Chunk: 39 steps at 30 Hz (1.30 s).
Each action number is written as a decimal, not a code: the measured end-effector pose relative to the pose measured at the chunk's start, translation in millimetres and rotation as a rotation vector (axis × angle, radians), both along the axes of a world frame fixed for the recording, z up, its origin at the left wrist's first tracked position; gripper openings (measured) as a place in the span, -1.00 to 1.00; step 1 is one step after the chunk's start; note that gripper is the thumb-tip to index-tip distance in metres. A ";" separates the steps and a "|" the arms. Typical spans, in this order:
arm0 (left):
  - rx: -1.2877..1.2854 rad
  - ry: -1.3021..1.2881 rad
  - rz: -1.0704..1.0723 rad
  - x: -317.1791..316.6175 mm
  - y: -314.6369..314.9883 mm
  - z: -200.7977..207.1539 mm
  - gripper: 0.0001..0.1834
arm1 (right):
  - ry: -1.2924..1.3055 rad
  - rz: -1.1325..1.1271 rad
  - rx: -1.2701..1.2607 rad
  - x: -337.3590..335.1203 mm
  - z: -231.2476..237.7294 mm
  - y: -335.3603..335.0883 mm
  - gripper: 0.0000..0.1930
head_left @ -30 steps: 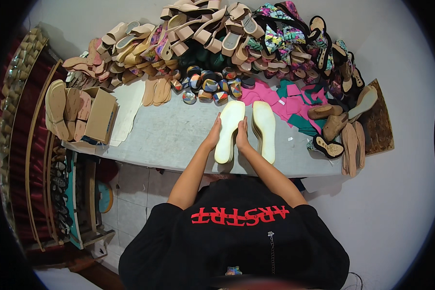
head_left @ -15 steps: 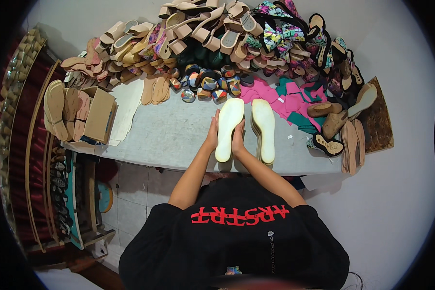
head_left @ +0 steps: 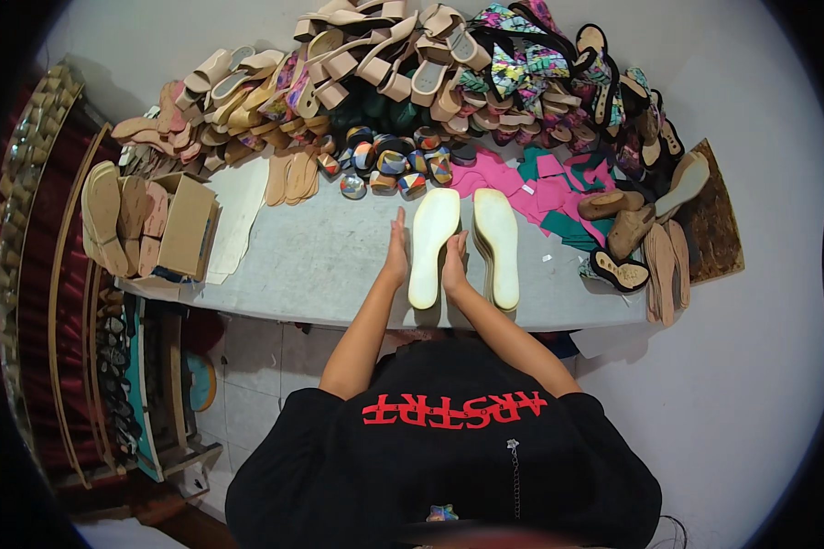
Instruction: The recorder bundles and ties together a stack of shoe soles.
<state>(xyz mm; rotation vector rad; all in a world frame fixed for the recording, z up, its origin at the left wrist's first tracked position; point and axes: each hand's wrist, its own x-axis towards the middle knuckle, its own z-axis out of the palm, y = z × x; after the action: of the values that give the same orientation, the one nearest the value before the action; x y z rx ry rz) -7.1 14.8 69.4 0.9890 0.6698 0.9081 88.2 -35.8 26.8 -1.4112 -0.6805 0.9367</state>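
Two stacks of cream shoe soles stand side by side on the table in front of me, toes pointing away. Beside the left stack of soles (head_left: pixel 435 247), a small gap separates its outer edge from my left hand (head_left: pixel 396 252), whose fingers are stretched out and hold nothing. Between the stacks is my right hand (head_left: pixel 454 265), fingers straight, its edge close against the left stack; whether it touches is hard to tell. The right stack of soles (head_left: pixel 495 247) shows several layers along its inner side.
Patterned round heels (head_left: pixel 394 163) are clustered beyond the soles. Pink fabric pieces (head_left: pixel 545 190) and wooden shoe lasts (head_left: pixel 630 233) lie to the right. A cardboard box (head_left: pixel 189 227) and tan insoles (head_left: pixel 293 177) are at the left. Piled sandals (head_left: pixel 428 80) line the back of the grey table (head_left: pixel 311 265).
My left hand has come away from the left stack, moving slightly left with its fingers straightened. The right hand has stayed between the stacks, and both stacks stand as before.
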 end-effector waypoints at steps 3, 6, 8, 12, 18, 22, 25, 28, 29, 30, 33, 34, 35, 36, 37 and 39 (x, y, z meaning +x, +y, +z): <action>0.151 0.113 0.101 12.6 4.5 7.8 -0.26 | -0.248 0.060 0.056 11.7 9.1 -19.4 -0.32; 0.474 0.283 0.201 25.0 9.7 27.7 -0.33 | -0.367 0.040 0.160 18.1 69.9 -40.0 -0.39; 0.696 0.357 0.229 55.8 6.4 49.8 -0.38 | -0.451 -0.129 0.184 41.8 76.3 -53.1 -0.35; 0.835 0.265 0.033 116.6 -17.1 76.5 -0.32 | -0.418 -0.363 0.208 94.3 89.7 -73.5 -0.42; 0.787 0.208 -0.249 216.1 -56.2 73.9 -0.35 | -0.393 -0.715 0.119 209.2 92.1 -112.8 -0.51; 0.828 0.177 -0.311 284.9 -69.0 72.0 -0.41 | -0.373 -0.807 0.074 286.7 95.4 -135.5 -0.55; 0.900 0.245 -0.380 344.5 -75.8 72.5 -0.41 | -0.509 -0.819 -0.022 348.1 91.4 -149.5 -0.54; 0.944 0.263 -0.422 410.0 -80.1 67.4 -0.39 | -0.614 -0.818 -0.081 397.2 85.8 -155.7 -0.53; 0.946 0.301 -0.440 433.9 -82.2 63.6 -0.37 | -0.576 -0.800 -0.118 410.4 83.3 -157.2 -0.53; 0.952 0.289 -0.448 457.0 -79.3 57.2 -0.37 | -0.539 -0.775 -0.146 421.5 83.3 -155.1 -0.53; 0.897 0.355 -0.450 527.2 -71.7 36.7 -0.35 | -0.618 -0.746 -0.194 456.4 83.3 -151.1 -0.51; 0.887 0.332 -0.406 547.6 -69.2 31.4 -0.36 | -0.668 -0.721 -0.238 466.6 85.2 -149.1 -0.50; 0.819 0.289 -0.395 564.1 -68.7 31.9 -0.36 | -0.635 -0.736 -0.305 475.4 88.7 -148.7 -0.50; 0.750 0.248 -0.382 578.5 -69.0 33.8 -0.37 | -0.636 -0.753 -0.314 482.4 91.3 -149.9 -0.50; 0.764 0.263 -0.335 593.4 -71.3 31.3 -0.30 | -0.632 -0.739 -0.356 489.1 93.7 -151.1 -0.52; 0.790 0.280 -0.308 618.5 -77.3 26.2 -0.25 | -0.696 -0.724 -0.349 506.5 84.7 -156.5 -0.53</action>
<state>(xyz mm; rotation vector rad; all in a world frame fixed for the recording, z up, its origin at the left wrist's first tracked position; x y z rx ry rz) 611.4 -62.5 95.6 1.8943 0.3588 0.7679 594.6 -192.3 111.5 -2.1229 -0.4382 -0.0371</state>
